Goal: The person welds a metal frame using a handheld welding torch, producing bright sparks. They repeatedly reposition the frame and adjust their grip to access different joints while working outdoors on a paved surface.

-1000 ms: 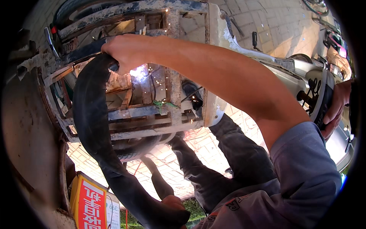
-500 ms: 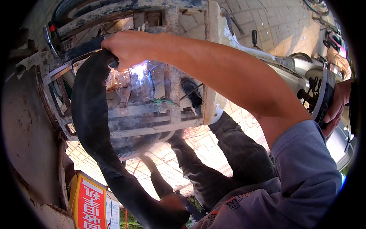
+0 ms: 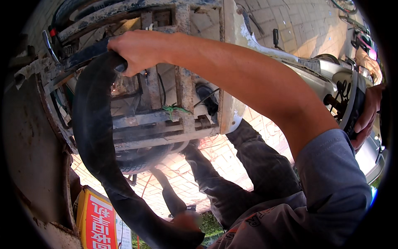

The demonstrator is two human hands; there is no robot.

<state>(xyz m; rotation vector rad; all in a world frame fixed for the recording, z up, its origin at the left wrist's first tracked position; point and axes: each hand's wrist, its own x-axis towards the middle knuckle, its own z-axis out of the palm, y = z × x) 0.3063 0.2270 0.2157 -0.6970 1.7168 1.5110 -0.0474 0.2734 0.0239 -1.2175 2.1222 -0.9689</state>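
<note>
My right hand [image 3: 139,52], bare, reaches across to the left over a rusty metal frame [image 3: 186,79]. Its fingers are closed around a black handle whose rounded end [image 3: 121,67] shows beneath them. Most of the handle is hidden. A thick black sleeve [image 3: 94,120] curves up from the lower edge on the left, seemingly around my left arm, and ends beside my right hand. My left hand's fingers cannot be made out. Small orange glints [image 3: 113,86] show inside the frame. Green string [image 3: 176,108] is tied on a crossbar, and a dark cable [image 3: 162,89] hangs nearby.
A wheel [image 3: 143,157] lies under the frame. A dark shoe [image 3: 206,99] and dark-trousered legs [image 3: 265,166] stand close by. At the right, another hand [image 3: 367,118] touches a scooter part [image 3: 350,108]. A red and yellow sign [image 3: 98,220] and a rusty panel [image 3: 35,145] are at left.
The bright blue-white arc and its sparks below my right hand have gone out. Smoke has thinned. The black sleeve and my right hand have shifted slightly left in the picture.
</note>
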